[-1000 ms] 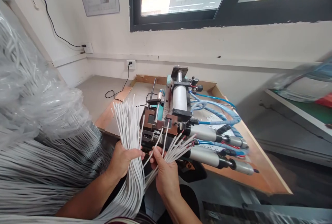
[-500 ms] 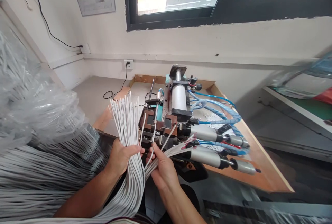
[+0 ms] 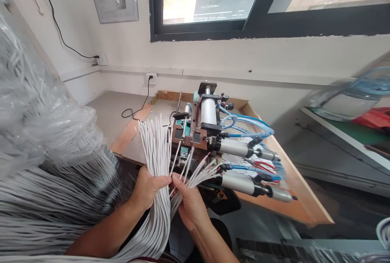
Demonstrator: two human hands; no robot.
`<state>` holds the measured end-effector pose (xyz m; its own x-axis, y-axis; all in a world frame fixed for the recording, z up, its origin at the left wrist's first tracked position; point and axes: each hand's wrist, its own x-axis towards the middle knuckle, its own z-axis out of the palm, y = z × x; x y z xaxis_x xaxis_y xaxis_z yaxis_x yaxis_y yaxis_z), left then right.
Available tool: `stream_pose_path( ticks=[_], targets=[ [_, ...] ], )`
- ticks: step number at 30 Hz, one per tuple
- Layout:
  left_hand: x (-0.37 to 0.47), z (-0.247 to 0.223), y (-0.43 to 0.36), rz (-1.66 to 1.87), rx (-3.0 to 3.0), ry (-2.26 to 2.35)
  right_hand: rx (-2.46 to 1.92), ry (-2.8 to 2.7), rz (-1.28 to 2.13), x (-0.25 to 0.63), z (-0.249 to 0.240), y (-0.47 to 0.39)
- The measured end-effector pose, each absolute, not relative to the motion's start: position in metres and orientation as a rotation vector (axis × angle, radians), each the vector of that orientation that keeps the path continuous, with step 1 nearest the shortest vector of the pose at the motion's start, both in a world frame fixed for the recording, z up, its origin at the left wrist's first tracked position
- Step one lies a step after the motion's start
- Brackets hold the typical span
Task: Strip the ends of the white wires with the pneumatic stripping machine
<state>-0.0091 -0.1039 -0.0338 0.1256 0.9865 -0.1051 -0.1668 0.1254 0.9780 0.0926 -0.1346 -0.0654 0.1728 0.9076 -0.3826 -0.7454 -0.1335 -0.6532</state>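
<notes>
A thick bundle of white cables [image 3: 157, 149] fans upward out of my left hand [image 3: 149, 188], whose fingers are closed round it with the thumb across the front. My right hand [image 3: 189, 203] is closed round a smaller group of white cables [image 3: 202, 173], some with reddish ends, pointing up and right. The tips of both thumbs nearly meet, with a few single cables standing between the bundles. Just beyond the hands is a machine with metal cylinders [image 3: 209, 111] and brown plates [image 3: 191, 136]; the smaller group's ends lie in front of it.
Many long grey-white cables [image 3: 55, 206] hang at the left beneath clear plastic wrapping [image 3: 61, 120]. The machine stands in a wood-edged tray [image 3: 300, 177] with blue air hoses [image 3: 258, 127]. At the right is a green-topped shelf [image 3: 341, 127].
The view has shifted slightly. My thumbs have come closer together, and the single cable at my right fingertips has joined others standing between the bundles.
</notes>
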Motion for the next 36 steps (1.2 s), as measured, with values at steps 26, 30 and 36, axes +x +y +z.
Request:
stream_pose_path(
  ticks=[26, 30, 36],
  targets=[
    [-0.014, -0.039, -0.113, 1.056, 1.108, 1.026, -0.884, -0.210, 1.502, 0.096, -0.060, -0.135],
    [-0.011, -0.035, -0.120, 1.027, 1.169, 0.997, -0.874, -0.392, 1.515, 0.093, -0.059, -0.139],
    [-0.017, -0.048, -0.126, 1.013, 1.075, 0.970, -0.962, -0.407, 1.328, 0.090, -0.072, -0.150]
  ],
)
